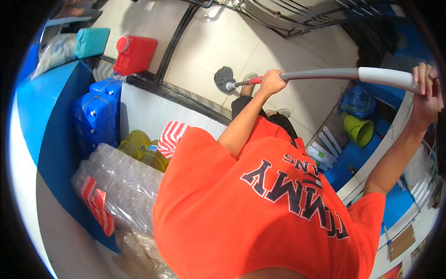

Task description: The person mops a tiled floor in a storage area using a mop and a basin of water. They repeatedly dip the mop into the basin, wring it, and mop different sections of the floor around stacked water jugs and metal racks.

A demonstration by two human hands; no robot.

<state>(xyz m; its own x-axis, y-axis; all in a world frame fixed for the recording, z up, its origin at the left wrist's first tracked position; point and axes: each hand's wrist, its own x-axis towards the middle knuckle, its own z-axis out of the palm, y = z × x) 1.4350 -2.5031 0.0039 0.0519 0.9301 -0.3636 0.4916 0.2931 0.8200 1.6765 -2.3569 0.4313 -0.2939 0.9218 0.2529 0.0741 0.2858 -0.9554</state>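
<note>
A mop with a grey string head rests on the pale tiled floor, near my sandalled feet. My left hand is closed around the lower part of its pole, just above a red section. The pole rises to the right and looks bent by the lens. At its thick white upper end, my right hand grips the pole near the picture's right edge.
A red jerrycan and a teal one stand at upper left, above blue containers. Plastic-wrapped clear cups lie lower left. At right are a green bucket, white tubes and a blue bag. Black metal railings stand beyond.
</note>
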